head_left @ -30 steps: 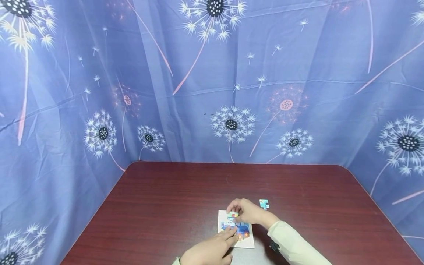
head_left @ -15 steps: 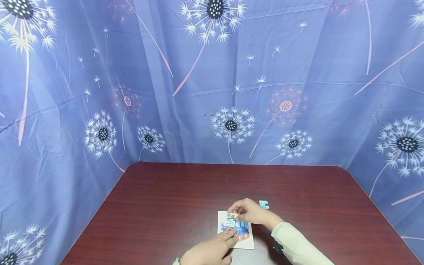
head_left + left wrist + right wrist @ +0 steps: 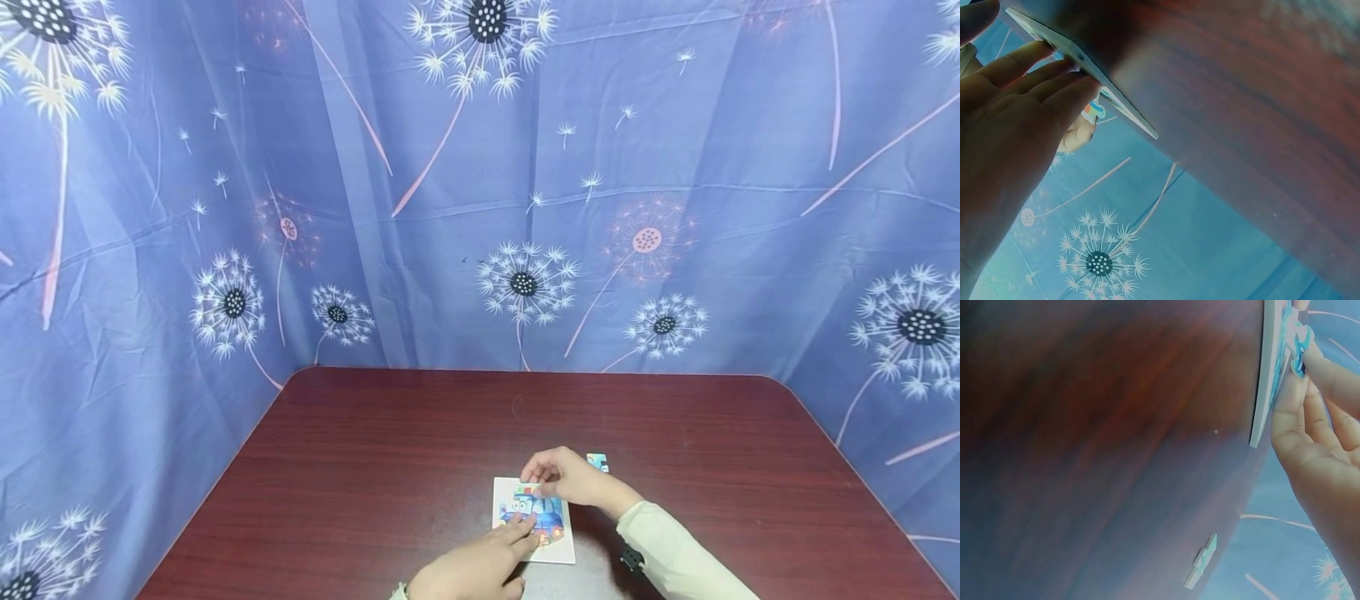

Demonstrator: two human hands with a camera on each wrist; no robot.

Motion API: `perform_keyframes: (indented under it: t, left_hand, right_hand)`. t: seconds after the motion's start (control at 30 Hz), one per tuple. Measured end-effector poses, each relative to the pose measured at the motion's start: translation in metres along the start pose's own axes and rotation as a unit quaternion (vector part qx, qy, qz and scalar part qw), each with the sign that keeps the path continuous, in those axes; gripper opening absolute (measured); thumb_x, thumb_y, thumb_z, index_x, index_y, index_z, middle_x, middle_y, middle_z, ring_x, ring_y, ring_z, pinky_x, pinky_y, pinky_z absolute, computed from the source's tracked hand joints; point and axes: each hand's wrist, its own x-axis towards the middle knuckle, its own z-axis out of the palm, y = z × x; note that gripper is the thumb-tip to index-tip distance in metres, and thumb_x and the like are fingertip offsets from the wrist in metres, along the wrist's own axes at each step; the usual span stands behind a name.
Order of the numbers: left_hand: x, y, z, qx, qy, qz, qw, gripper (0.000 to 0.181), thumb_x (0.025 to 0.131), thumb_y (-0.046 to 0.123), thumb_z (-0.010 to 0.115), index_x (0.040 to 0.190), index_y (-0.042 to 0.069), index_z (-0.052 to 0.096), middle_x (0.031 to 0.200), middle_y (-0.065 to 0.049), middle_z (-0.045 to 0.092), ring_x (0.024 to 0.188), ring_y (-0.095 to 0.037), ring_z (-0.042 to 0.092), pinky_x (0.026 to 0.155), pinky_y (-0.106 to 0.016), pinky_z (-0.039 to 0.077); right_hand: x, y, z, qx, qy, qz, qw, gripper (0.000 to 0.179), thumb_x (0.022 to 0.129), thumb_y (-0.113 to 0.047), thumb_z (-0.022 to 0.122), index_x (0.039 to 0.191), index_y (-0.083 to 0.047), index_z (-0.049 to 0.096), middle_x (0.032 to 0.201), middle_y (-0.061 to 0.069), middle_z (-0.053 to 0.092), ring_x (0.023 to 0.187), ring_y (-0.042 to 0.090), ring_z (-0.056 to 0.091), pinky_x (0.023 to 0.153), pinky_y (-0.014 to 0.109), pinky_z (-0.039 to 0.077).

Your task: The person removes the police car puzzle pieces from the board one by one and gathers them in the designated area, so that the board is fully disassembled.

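R hand (image 3: 573,483) has a narrow pinch, thumb vs fingertips, w/ a small puzzle pc (image 3: 1300,351) caught in it. Pc shows glossy blue/white in R wrist view; orange & blue bits visible in L wrist view. It's tilted, right over the far part of the picture board (image 3: 564,552); can't tell if its lower edge touches. Other fingers of R hand bend in behind the pinch.

Board lies directly under the grip & runs from there twd the person: white border, blue cartoon vehicle w/ big eyes, orange-ish spots low down. It's flat on the dark red wood-grain table (image 3: 390,450).

L hand (image 3: 480,562) is nearer the person than the grip & a bit left of it. Fingers approx straight, tips resting across the lower pt of the vehicle pic, nothing gripped; thumb sits apart from them, off to the R.

Loose pc (image 3: 597,459) is right of the grip & slightly beyond, on the table, well apart from the board; in head view its near edge is partly hidden by R hand.

Pale sleeve (image 3: 678,554) runs back from the grip twd the person, w/ a small black device (image 3: 632,557) at its underside. Blue curtain (image 3: 442,275) w/ dandelion print hangs well beyond the grip, past the table's far edge.
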Motion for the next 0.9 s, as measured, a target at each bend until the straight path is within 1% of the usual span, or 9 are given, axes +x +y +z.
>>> perform_keyframes:
  t: [0.13, 0.23, 0.37, 0.47, 0.57, 0.63, 0.77, 0.9]
  left_hand:
    - [0.000, -0.001, 0.000, 0.000, 0.003, 0.006, 1.0000, 0.057, 0.092, 0.025, 0.059, 0.145, 0.011, 0.044, 0.153, -0.003, 0.035, 0.140, -0.017, 0.031, 0.109, -0.033, 0.034]
    - [0.000, -0.001, 0.000, -0.002, 0.003, 0.003, 1.0000, 0.057, 0.092, 0.025, 0.059, 0.145, 0.011, 0.044, 0.152, -0.004, 0.036, 0.140, -0.017, 0.032, 0.109, -0.032, 0.034]
    - [0.000, -0.001, 0.001, 0.001, 0.006, 0.003, 1.0000, 0.057, 0.091, 0.024, 0.059, 0.145, 0.011, 0.044, 0.152, -0.003, 0.037, 0.140, -0.016, 0.032, 0.109, -0.031, 0.034]
    - [0.000, -0.002, 0.002, 0.003, 0.010, 0.008, 0.9999, 0.056, 0.091, 0.024, 0.059, 0.144, 0.011, 0.044, 0.152, -0.002, 0.036, 0.140, -0.017, 0.032, 0.109, -0.031, 0.034]
    - [0.000, -0.002, 0.002, -0.007, 0.004, 0.005, 1.0000, 0.056, 0.092, 0.023, 0.059, 0.145, 0.011, 0.044, 0.153, -0.002, 0.035, 0.141, -0.018, 0.032, 0.110, -0.032, 0.034]
    - [0.000, -0.003, 0.002, -0.014, 0.001, 0.002, 0.9999, 0.057, 0.092, 0.024, 0.059, 0.145, 0.012, 0.044, 0.153, -0.002, 0.034, 0.141, -0.018, 0.031, 0.110, -0.032, 0.033]
    - [0.001, -0.003, 0.004, -0.007, 0.007, 0.007, 0.9999, 0.057, 0.091, 0.023, 0.059, 0.145, 0.012, 0.044, 0.153, -0.002, 0.035, 0.140, -0.018, 0.032, 0.110, -0.032, 0.033]
    - [0.001, -0.004, 0.004, 0.004, 0.012, 0.013, 0.9998, 0.057, 0.090, 0.022, 0.059, 0.144, 0.010, 0.045, 0.152, -0.004, 0.037, 0.140, -0.018, 0.033, 0.110, -0.031, 0.033]
  right_hand:
    - [0.000, 0.001, 0.000, 0.002, 0.002, -0.004, 1.0000, 0.017, 0.081, 0.012, 0.064, 0.096, 0.004, 0.066, 0.082, 0.008, 0.065, 0.076, 0.014, 0.061, 0.070, 0.025, 0.053]
    - [0.001, 0.002, 0.000, 0.003, 0.007, -0.003, 1.0000, 0.018, 0.081, 0.013, 0.064, 0.096, 0.003, 0.066, 0.082, 0.008, 0.066, 0.076, 0.014, 0.061, 0.071, 0.025, 0.053]
    - [0.002, 0.005, -0.005, 0.022, 0.017, 0.000, 0.9996, 0.017, 0.083, 0.010, 0.065, 0.098, 0.002, 0.066, 0.084, 0.013, 0.066, 0.078, 0.015, 0.061, 0.071, 0.024, 0.052]
    - [0.001, 0.004, -0.010, 0.036, 0.019, -0.004, 0.9992, 0.015, 0.084, 0.008, 0.065, 0.098, 0.004, 0.066, 0.085, 0.018, 0.066, 0.078, 0.018, 0.062, 0.070, 0.024, 0.052]
    - [-0.002, 0.003, -0.014, 0.030, 0.021, -0.001, 0.9993, 0.015, 0.085, 0.007, 0.065, 0.099, 0.005, 0.065, 0.087, 0.018, 0.067, 0.080, 0.019, 0.063, 0.071, 0.024, 0.052]
    - [-0.003, 0.003, -0.018, 0.025, 0.027, 0.007, 0.9993, 0.015, 0.086, 0.004, 0.064, 0.101, 0.004, 0.066, 0.090, 0.017, 0.068, 0.081, 0.019, 0.063, 0.072, 0.025, 0.052]
    - [-0.008, 0.007, -0.026, 0.018, 0.045, 0.040, 0.9980, 0.017, 0.089, -0.001, 0.063, 0.105, 0.000, 0.067, 0.092, 0.013, 0.067, 0.082, 0.017, 0.062, 0.071, 0.027, 0.052]
    - [-0.016, 0.010, -0.039, 0.035, 0.056, 0.058, 0.9962, 0.019, 0.090, -0.001, 0.062, 0.108, 0.001, 0.066, 0.092, 0.015, 0.066, 0.078, 0.023, 0.062, 0.066, 0.035, 0.055]
